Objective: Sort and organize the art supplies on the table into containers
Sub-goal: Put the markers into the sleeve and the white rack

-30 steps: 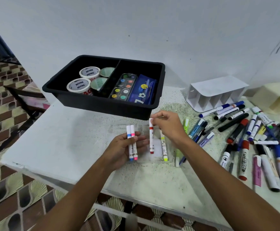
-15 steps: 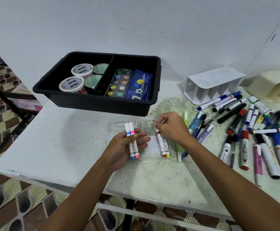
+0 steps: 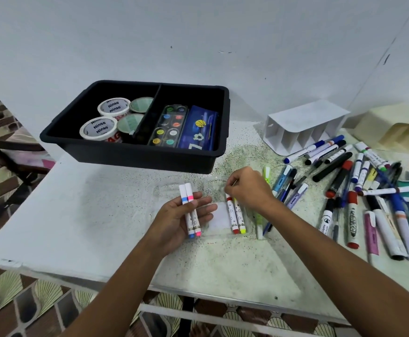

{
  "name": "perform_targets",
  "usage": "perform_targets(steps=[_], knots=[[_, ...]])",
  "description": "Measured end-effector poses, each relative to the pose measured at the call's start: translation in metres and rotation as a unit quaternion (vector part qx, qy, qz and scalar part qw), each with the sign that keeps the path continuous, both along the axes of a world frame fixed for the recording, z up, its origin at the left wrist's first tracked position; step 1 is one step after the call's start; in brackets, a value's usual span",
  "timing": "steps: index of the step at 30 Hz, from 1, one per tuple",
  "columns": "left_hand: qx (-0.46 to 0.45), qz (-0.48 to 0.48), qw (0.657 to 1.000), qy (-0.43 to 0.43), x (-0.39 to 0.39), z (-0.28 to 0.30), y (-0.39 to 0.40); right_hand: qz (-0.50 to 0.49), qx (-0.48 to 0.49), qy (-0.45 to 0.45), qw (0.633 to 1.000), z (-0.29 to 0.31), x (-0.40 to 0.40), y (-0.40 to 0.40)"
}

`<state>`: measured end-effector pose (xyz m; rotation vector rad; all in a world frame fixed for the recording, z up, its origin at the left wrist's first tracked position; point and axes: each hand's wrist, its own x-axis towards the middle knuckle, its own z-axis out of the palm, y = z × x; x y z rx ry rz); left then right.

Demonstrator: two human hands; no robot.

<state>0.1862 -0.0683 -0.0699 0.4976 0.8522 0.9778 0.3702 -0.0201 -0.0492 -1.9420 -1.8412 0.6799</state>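
Head view — sorting markers on table [image 3: 77, 227].
Left hand [image 3: 179, 220] palm up, fingers loosely cradling blue and pink markers [image 3: 190, 210]; right hand [image 3: 247, 188] fingers curled, pinching tops of red and yellow markers [image 3: 235, 216] — lying on clear pouch.

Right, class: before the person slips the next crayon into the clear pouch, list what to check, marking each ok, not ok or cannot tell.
1. Left hand holds the blue crayon and pink crayon: ok.
2. Right hand pinches the clear pouch: ok.
3. Red crayon and yellow crayon lie side by side in the pouch: ok.
4. Pouch mouth wide enough: cannot tell.
5. Black tray has free room: ok.
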Motion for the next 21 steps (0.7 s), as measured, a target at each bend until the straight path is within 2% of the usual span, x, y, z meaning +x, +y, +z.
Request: perform_targets(steps=[3,6,10,20,21], knots=[[0.001,0.000,1.000,0.000,0.000,0.001,0.000,0.022,0.005,0.000,1.000,0.000,0.003,-0.001],[0.000,-0.001,1.000,-0.003,0.000,0.001,0.000,0.101,-0.033,0.036,0.994,0.008,0.018,-0.003],[-0.002,0.001,1.000,-0.008,0.000,0.002,0.000,0.198,-0.088,-0.069,0.974,0.013,0.029,-0.007],[-0.004,0.000,1.000,-0.004,0.000,0.001,0.000,0.223,-0.055,-0.182,0.956,0.008,0.029,-0.012],[-0.004,0.000,1.000,-0.005,0.000,0.001,0.000,0.222,-0.049,-0.174,0.958,0.009,0.028,-0.011]])
